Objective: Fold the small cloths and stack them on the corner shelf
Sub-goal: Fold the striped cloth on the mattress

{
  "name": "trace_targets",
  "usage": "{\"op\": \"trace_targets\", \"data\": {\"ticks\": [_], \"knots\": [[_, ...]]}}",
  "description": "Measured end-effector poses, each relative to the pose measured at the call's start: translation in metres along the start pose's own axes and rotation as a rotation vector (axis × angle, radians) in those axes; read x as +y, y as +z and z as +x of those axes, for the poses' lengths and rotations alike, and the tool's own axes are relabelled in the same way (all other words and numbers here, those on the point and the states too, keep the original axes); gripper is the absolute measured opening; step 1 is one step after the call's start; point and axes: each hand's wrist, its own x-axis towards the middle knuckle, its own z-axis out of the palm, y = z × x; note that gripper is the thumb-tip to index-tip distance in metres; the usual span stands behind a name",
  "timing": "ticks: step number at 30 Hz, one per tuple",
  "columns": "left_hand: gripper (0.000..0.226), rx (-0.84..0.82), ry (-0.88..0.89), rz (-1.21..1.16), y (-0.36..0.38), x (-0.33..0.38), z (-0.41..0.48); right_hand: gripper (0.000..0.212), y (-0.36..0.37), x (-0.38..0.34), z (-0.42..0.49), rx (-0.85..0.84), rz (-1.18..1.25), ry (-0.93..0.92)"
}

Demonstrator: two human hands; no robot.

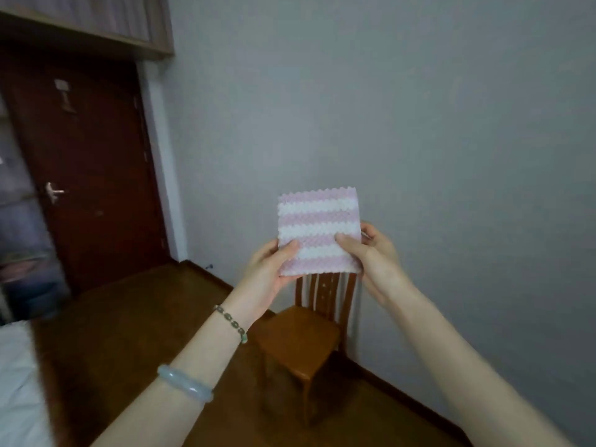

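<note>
Left hand (272, 269): lower left edge of striped cloth (317, 227) is gripped.
Right hand (371, 253): lower right edge is pinched.
Advice: edges are aligned before creasing.

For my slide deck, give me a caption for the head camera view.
Both hands, left and right, hold up a pink-and-white striped cloth.

Pink-and-white striped cloth (318, 232)

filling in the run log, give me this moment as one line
cloth: pink-white striped, folded square, held up | left hand: gripping | right hand: gripping | chair: below | shelf: not visible
</note>
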Motion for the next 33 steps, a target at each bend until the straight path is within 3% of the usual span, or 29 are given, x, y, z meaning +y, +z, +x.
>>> {"op": "trace_targets", "data": {"ticks": [9,21,33], "knots": [[0.028,0.263,0.099,0.284,-0.114,-0.008,0.093,0.029,0.075,0.091,0.150,-0.257,0.085,0.104],[0.029,0.441,0.194,0.361,-0.313,0.042,0.273,0.028,0.255,0.189,0.392,-0.521,0.167,0.102],[0.029,0.656,0.286,0.401,-0.498,0.048,0.474,0.030,0.391,0.299,0.630,-0.661,0.240,0.117]]}}
